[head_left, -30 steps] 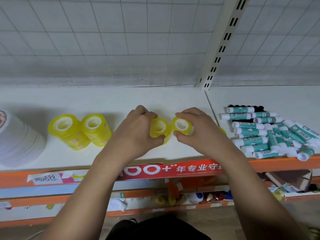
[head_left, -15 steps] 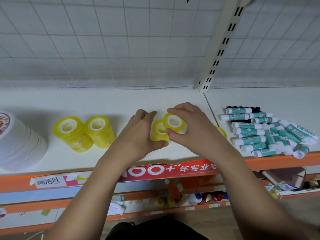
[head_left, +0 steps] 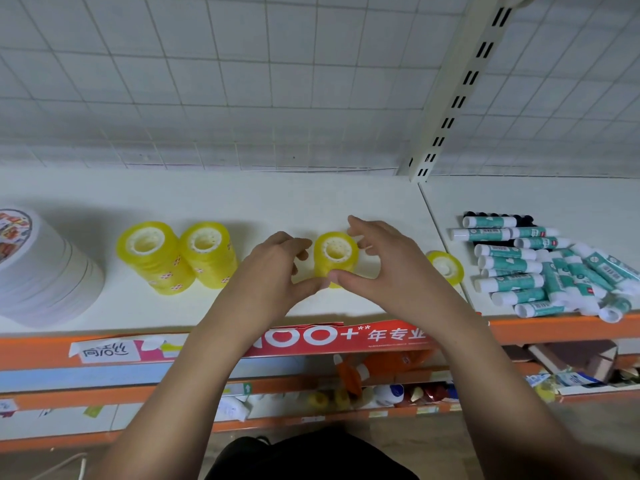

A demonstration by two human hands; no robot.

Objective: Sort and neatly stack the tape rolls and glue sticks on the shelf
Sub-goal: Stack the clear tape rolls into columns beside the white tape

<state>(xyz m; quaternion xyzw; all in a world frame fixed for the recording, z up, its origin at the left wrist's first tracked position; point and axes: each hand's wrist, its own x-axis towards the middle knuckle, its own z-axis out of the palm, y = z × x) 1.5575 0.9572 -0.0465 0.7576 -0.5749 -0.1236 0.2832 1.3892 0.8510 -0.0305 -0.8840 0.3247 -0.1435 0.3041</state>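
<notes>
Head view, single frame inspected. Centre of frame: upright stack of yellow translucent tape rolls (head_left: 335,259) standing on the flat white shelf board (head_left: 277,199), pale core facing up. Left hand (head_left: 273,271) at the left side of this stack, fingers curled in, thumb tip down at its foot. Fingertips just beside the wall of the rolls; contact not determinable. Right hand (head_left: 391,268) at the right side, thumb pressed against the lower front of the rolls, fingers spread and arched round the back and right. Loose cupping hold, not a tight clamp. Both thumb tips close together in front of the stack.

Left of centre: taller stack of yellow flower-marked tape rolls (head_left: 152,261), upright, with a second like stack (head_left: 207,254) touching it on the right. Far left: wide stack of large white tape rolls (head_left: 45,275), cut off by the frame edge.

Right of centre: single yellow tape roll (head_left: 445,266) on the board, just beside the back of the right hand, close to the seam between two shelf boards. Right of frame: loose pile of white-and-teal glue sticks (head_left: 509,252) lying on their sides, several crossed over others, black-capped ones at the back, the nearest at the front edge.

Upper frame: white wire grid back panel (head_left: 207,81) and cream slotted upright (head_left: 460,88). Lower frame: orange shelf lip (head_left: 554,327) carrying a red printed strip (head_left: 346,337). Beneath it, mixed small goods (head_left: 391,393) on a lower shelf, too small to identify.
</notes>
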